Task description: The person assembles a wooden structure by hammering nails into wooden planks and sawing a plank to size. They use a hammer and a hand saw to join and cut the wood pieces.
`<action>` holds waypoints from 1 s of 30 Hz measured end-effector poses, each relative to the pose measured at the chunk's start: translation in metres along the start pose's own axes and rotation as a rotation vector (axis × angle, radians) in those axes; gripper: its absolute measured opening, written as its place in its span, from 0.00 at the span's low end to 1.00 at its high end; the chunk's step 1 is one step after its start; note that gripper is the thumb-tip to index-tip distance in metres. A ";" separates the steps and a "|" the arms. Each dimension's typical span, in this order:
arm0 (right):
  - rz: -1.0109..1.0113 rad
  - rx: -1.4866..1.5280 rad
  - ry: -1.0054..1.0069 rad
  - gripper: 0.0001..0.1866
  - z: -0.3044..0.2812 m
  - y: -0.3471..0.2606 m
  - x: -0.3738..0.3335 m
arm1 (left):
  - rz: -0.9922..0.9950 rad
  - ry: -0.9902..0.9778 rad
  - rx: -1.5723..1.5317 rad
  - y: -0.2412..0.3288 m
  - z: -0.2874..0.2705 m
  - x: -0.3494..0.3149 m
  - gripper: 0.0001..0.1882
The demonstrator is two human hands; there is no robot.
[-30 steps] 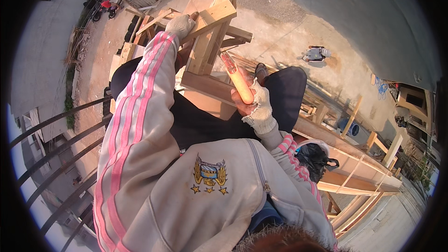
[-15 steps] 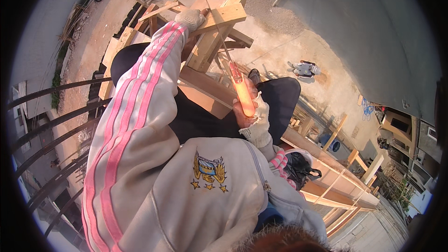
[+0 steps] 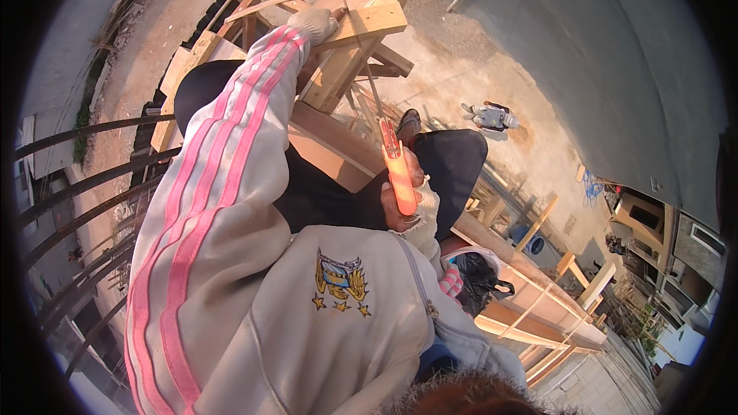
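Far to your left, dark metal bars (image 3: 96, 165) curve in from the rim, with your pink-striped sleeve (image 3: 223, 161) reaching up beside them. Your left hand (image 3: 314, 25), in a pale knitted glove, is folded over the left end of a short wooden piece (image 3: 377, 23); you cannot tell how far its hidden fingers wrap round. That piece lies crosswise against a thick, slanting wooden beam (image 3: 336, 77).

Next comes the saw (image 3: 399, 177), in front of your dark trousers: its orange handle sits low, and its thin blade runs up and leftward across the short piece. You cannot tell how deep the blade sits. Your right hand (image 3: 424, 204), gloved with the fingers bare, is closed round the handle.

Farther right, near your right sleeve, is a black plastic bag (image 3: 478, 280). Beyond it a person (image 3: 493, 117) is on the sandy ground below, then come a blue drum (image 3: 529, 240) and a tangle of blue cord (image 3: 592, 187).
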State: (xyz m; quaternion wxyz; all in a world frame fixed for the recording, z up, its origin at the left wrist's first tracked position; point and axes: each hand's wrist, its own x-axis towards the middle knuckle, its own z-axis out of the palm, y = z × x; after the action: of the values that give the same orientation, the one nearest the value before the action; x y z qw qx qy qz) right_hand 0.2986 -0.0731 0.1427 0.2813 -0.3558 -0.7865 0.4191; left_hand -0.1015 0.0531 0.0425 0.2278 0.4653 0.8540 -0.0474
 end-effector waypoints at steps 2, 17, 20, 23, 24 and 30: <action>0.002 0.021 0.001 0.34 -0.002 0.000 -0.001 | 0.018 0.027 -0.004 -0.004 0.009 0.005 0.34; 0.040 0.110 0.028 0.36 0.025 0.006 0.042 | 0.009 -0.047 0.009 0.003 -0.011 -0.001 0.32; 0.202 0.259 -0.076 0.33 0.034 0.003 0.091 | 0.012 -0.043 0.032 0.004 -0.009 0.000 0.30; 0.151 0.149 -0.027 0.33 0.019 -0.002 0.062 | 0.031 -0.014 0.046 -0.002 -0.003 0.001 0.28; 0.100 0.126 0.013 0.32 0.010 -0.002 0.035 | 0.047 0.001 0.066 -0.006 -0.002 0.000 0.27; 0.286 0.241 -0.078 0.29 0.004 -0.012 0.048 | 0.086 -0.058 0.144 0.004 -0.006 0.007 0.28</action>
State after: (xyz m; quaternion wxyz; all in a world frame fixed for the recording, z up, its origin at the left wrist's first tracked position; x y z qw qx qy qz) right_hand 0.2639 -0.0417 0.1578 0.2289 -0.4114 -0.6822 0.5595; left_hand -0.1034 0.0627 0.0457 0.2203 0.5151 0.8206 -0.1126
